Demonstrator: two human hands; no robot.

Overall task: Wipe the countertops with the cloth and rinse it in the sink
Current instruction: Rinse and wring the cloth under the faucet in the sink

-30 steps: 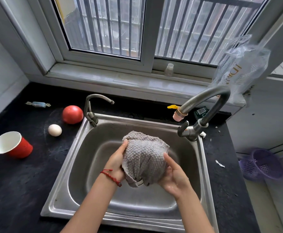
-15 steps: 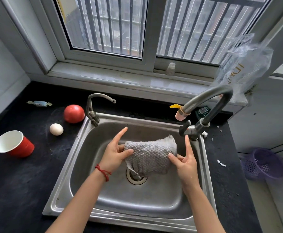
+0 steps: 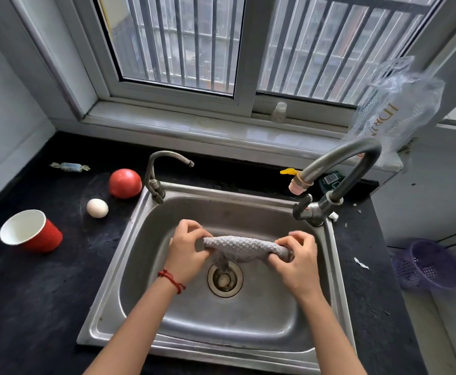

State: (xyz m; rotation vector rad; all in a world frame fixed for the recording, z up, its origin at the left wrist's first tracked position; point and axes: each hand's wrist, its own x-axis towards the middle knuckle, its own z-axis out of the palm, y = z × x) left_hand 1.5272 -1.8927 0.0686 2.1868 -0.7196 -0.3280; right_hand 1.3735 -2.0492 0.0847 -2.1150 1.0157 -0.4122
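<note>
Spanning both fists, the rolled cloth [image 3: 244,249] is gripped at its ends by left hand [image 3: 187,249] and right hand [image 3: 297,259], above the sink [image 3: 248,334].

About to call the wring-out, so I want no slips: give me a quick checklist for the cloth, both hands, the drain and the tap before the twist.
1. Left hand grips one end of the cloth: ok.
2. Right hand grips the other end: ok.
3. Cloth rolled into a rope between the hands: ok.
4. Cloth held over the sink, above the drain: ok.
5. Drain free of blockage: cannot tell.
6. Tap shows no stream: ok.
</note>
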